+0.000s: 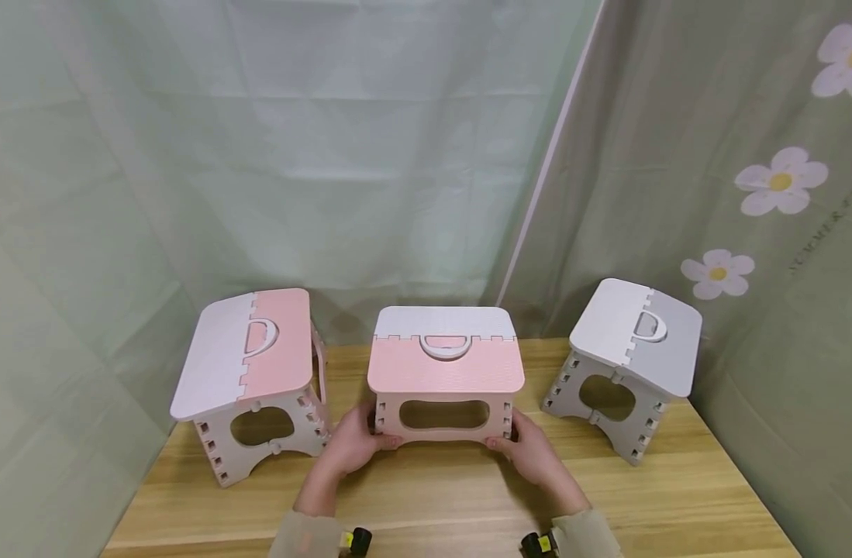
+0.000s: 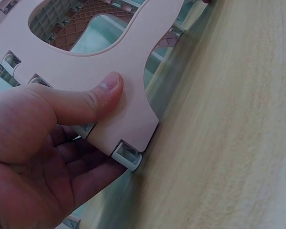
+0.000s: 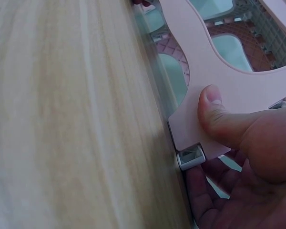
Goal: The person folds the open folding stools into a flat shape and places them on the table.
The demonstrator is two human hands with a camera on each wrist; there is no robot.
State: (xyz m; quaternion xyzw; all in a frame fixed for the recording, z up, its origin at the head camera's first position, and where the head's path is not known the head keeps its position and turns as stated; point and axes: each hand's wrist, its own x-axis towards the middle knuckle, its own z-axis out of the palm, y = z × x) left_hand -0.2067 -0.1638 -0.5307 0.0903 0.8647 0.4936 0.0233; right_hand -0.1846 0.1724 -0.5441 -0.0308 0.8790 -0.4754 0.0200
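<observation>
A pink and white folding step stool (image 1: 439, 372) stands unfolded in the middle, its pink half toward me and its white carry handle on top. My left hand (image 1: 356, 442) grips the lower left corner of its front leg panel. In the left wrist view the thumb (image 2: 107, 93) lies on the pink panel's face, with the fingers curled behind its edge. On the other side, my right hand (image 1: 530, 449) grips the lower right corner the same way, thumb (image 3: 212, 107) in front and fingers behind. Both hands are low, close over the table.
Another pink and white folding stool (image 1: 279, 349) stands at the left, turned at an angle, near my left hand. A white and grey one (image 1: 666, 349) stands at the right. All are on a wooden table (image 1: 439, 504), with curtains (image 1: 328, 155) behind and at the sides.
</observation>
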